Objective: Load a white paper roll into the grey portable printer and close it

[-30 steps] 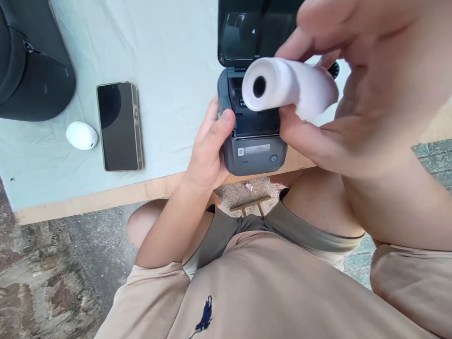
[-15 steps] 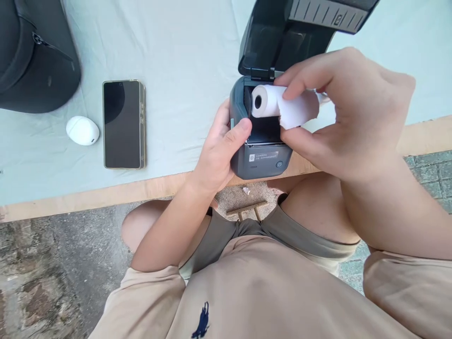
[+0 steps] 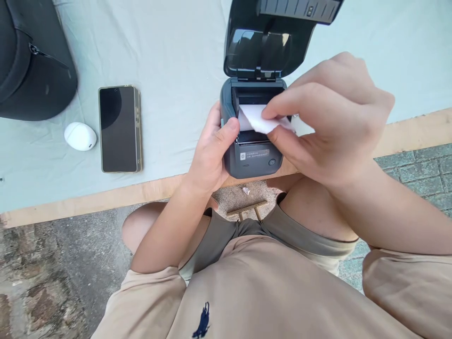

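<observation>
Beige shirt and bare knees fill the near view. At the table [image 3: 106, 200] edge, the left hand [image 3: 208, 153] is clamped round the side of the small grey printer [image 3: 252, 157], steadying it. Right hand [image 3: 328, 120] pinches the loose end of the paper roll [image 3: 254, 118], which sits low in the open bay. Loading appears nearly done; seating the roll squarely seems to come next. Beyond, the lid [image 3: 268, 40] stands raised. Phone [image 3: 119, 128] lies well apart.
</observation>
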A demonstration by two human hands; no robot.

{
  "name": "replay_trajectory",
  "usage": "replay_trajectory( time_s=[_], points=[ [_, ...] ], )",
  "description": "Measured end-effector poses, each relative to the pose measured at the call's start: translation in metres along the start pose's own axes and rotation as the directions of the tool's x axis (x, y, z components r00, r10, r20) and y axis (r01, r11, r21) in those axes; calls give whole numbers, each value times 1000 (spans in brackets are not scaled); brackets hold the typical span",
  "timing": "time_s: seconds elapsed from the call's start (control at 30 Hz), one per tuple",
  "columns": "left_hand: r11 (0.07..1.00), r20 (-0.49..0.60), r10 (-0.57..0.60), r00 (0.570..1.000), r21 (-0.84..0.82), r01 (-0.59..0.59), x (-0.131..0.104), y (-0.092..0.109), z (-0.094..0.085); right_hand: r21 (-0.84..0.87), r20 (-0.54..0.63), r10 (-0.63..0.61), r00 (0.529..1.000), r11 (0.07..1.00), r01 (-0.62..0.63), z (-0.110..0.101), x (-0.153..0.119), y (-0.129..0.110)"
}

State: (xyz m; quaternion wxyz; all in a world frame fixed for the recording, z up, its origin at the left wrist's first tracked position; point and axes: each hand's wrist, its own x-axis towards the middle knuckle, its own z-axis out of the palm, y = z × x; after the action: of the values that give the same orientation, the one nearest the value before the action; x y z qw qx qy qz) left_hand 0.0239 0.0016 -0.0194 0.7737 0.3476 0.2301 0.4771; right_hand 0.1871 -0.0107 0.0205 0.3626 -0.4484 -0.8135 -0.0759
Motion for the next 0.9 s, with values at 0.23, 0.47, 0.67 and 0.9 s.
replay_trajectory(
  time_s=[0.23,0.47,0.67,0.9],
  points=[
    [997,-72,-76,994,0,76,-2,3,-2,139,75,-165,983,978,153,5,-4,-9],
    [998,-54,-13,998,63,16,-4,0,-7,135,99,15,995,990,-28,-5,-2,-1],
    [997,-47,-30,998,75,33,-3,0,-7,158,238,28,971,985,-67,-10,1,0],
    [992,-59,-1,998,130,9,-5,-3,-7,248,91,227,970,938,-243,-14,0,2]
  ],
)
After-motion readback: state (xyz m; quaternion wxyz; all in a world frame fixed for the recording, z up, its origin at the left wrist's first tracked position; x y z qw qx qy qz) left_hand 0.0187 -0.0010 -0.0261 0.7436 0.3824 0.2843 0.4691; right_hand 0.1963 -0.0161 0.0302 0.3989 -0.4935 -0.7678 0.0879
